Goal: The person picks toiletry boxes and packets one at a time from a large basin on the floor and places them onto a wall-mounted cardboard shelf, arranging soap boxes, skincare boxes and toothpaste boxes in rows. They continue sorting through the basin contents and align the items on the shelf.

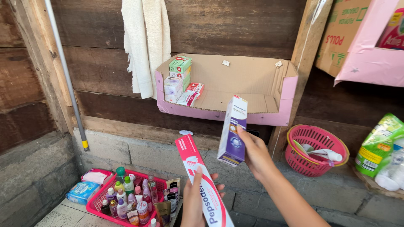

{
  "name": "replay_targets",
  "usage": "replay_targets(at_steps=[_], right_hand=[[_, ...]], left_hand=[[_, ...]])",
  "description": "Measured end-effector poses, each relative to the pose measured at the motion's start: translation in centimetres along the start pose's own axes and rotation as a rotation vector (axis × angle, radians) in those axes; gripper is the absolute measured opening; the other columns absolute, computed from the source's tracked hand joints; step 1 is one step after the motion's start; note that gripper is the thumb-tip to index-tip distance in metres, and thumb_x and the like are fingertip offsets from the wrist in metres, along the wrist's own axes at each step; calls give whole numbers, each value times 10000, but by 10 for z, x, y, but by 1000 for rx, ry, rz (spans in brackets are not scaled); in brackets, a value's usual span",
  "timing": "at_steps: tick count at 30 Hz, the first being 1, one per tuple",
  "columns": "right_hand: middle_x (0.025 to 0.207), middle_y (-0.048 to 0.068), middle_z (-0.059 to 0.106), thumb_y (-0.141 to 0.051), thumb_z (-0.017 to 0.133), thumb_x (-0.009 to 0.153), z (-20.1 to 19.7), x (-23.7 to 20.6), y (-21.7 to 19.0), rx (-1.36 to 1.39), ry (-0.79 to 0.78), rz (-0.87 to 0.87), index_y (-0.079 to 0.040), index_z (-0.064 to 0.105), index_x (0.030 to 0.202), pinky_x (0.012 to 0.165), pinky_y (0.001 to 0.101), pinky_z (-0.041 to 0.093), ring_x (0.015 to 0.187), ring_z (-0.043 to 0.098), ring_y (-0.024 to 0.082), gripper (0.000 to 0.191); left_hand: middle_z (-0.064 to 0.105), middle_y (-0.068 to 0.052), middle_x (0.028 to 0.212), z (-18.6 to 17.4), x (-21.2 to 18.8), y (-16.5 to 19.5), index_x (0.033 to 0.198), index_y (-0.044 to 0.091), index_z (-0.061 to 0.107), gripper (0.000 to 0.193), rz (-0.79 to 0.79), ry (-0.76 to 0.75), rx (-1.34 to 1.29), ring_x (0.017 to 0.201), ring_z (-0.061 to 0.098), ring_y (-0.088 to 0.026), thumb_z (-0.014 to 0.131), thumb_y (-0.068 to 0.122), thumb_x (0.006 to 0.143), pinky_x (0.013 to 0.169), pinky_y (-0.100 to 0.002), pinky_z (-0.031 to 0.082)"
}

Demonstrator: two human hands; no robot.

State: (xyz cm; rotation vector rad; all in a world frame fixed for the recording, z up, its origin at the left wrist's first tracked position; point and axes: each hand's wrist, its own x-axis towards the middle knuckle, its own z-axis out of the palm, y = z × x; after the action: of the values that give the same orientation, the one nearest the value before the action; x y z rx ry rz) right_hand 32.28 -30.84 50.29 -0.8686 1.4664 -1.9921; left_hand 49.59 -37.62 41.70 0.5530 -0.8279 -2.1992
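Right hand (252, 153): closed around a purple toothpaste box (232, 131), held upright just below the cardboard shelf (290, 90).
Left hand (194, 201): wrapped around a long red-and-white toothpaste box (198, 180), tilted, low in front of the body.
Already on the shelf: a few small green, white and red boxes (181, 80), all stacked at the left end.
Still open: most of the shelf, bare cardboard.
Still waiting: many small bottles in the red basket (93, 204) on the floor.
Progress: seemingly early.

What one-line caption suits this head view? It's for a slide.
Right hand lifts a purple box toward a pink-edged cardboard shelf; left hand holds a long red-and-white box.
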Motion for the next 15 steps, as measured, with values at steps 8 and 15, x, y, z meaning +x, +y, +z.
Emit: replay_targets(at_steps=[8, 15], right_hand=[[1028, 51, 739, -489, 606, 959, 20, 38, 26, -199, -87, -67, 9, 701, 1217, 828, 267, 514, 912, 655, 102, 568], [1065, 43, 751, -403, 628, 948, 38, 81, 9, -340, -106, -115, -57, 675, 1312, 816, 268, 553, 912, 675, 99, 504]], left_hand=[[732, -174, 975, -15, 43, 26, 1183, 2, 593, 716, 76, -78, -32, 699, 698, -270, 295, 622, 985, 628, -429, 604], [717, -183, 984, -20, 86, 57, 1143, 15, 601, 708, 79, -168, -29, 701, 696, -272, 273, 624, 991, 612, -432, 597]])
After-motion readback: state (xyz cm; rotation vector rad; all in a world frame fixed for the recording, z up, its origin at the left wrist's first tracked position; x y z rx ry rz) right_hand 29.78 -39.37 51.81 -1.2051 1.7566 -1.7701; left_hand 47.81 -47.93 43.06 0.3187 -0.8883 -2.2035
